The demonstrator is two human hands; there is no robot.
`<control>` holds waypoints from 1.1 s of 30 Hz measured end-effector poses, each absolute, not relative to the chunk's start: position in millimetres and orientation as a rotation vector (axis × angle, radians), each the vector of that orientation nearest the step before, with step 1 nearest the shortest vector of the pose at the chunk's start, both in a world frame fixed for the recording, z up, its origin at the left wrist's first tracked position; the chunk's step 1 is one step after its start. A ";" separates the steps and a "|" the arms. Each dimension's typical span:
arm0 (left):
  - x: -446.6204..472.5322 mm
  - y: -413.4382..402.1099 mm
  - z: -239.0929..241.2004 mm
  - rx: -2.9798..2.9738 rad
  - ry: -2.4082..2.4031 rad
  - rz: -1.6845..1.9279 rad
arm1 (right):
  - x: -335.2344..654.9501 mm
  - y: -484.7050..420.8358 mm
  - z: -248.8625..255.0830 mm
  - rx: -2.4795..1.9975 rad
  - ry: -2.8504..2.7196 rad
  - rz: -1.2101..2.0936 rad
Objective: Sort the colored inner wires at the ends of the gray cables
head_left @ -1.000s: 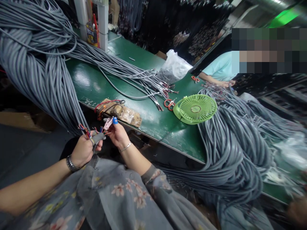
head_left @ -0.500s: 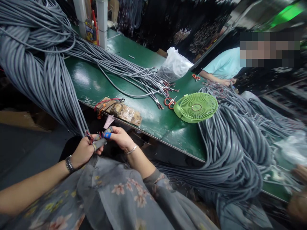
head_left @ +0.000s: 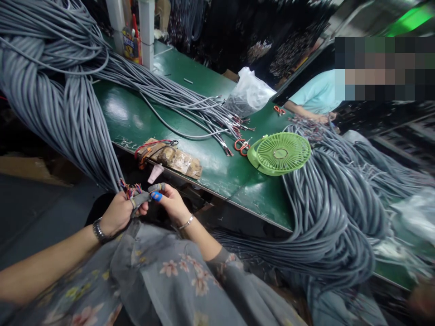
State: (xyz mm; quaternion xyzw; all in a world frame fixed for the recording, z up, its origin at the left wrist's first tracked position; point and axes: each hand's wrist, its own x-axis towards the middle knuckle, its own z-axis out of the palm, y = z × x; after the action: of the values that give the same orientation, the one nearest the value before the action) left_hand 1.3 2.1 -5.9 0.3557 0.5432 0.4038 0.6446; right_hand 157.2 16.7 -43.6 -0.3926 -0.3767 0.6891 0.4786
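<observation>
My left hand (head_left: 124, 209) is closed around the ends of grey cables (head_left: 102, 154) that hang down from the big bundle at the left. Thin coloured wires (head_left: 131, 188) fan out above its fingers. Close beside it, my right hand (head_left: 171, 201) is pinched at the wire ends; what lies between its fingertips is too small to make out. Grey wrappings cover some fingers of both hands, and a blue wrap is on the right thumb. Both hands are held over my lap, in front of the table edge.
On the green table (head_left: 217, 181) lie a taped wooden block (head_left: 175, 158), orange-handled scissors (head_left: 242, 146), a green fan (head_left: 280, 153) and a plastic bag (head_left: 249, 93). More grey cables (head_left: 333, 203) drape over the edge at right. Across the table sits a person in light blue (head_left: 314, 93).
My right hand has moved slightly down and away from the left. The coloured wires above my left hand are spread wider and show more. The left hand stays nearly in place.
</observation>
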 end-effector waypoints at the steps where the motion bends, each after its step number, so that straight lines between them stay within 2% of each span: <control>1: 1.1 2.2 -6.7 0.817 1.235 0.914 | 154.4 15.2 -44.3 -0.951 -0.905 1.660; 9: -6.5 1.8 -7.7 1.108 1.192 0.722 | 147.2 21.0 -41.3 -1.067 -0.976 1.707; 22: -2.5 -1.1 -11.9 0.743 1.277 0.991 | 143.6 18.0 -39.6 -1.051 -0.871 1.636; 33: -3.7 -1.1 -3.6 0.701 1.215 1.018 | 151.6 34.5 -47.5 -1.062 -0.598 1.798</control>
State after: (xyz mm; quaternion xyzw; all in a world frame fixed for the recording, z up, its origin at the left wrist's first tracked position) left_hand -3.7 -1.1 -3.6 0.3083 0.5341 0.4476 0.6475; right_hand 151.6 34.5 -47.5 -0.4326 -0.2436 0.7324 0.4660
